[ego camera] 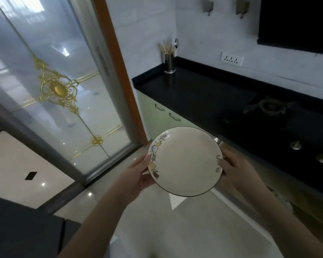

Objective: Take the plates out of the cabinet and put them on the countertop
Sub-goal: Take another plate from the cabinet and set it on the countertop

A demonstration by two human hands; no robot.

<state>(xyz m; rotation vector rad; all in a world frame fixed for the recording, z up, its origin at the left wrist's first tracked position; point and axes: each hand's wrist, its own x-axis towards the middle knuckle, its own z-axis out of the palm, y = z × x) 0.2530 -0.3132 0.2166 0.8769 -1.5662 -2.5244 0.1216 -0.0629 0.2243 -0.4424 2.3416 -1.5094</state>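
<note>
Evidently the plate (185, 161) was already out of the cabinet and in the air, carried level and face up between both hands over the floor, just short of the counter (203, 94). The left hand (138, 174) cupped the decorated left rim, its fingers mostly hidden beneath the plate, closed against the edge. The right hand (235, 168) held the opposite rim, thumb on top and fingers curled under, clamped on the plate.

It looked like glazed ceramic: stiff, moderately heavy for its size, smooth and likely slippery, and liable to chip or break if knocked against the stone edge. A grip at two opposite points of the rim, as shown, seemed the safest hold, with thumbs above and fingers supporting from below.

The counter was dark and glossy, with a cup (169, 63) of chopsticks in the far corner and a burner (270, 107) with two knobs (306, 151) to the right. The bare stretch between cup and burner appeared the sensible landing place. Setting it down would probably call for lowering one edge gently first, then sliding the fingers out from under.
</note>
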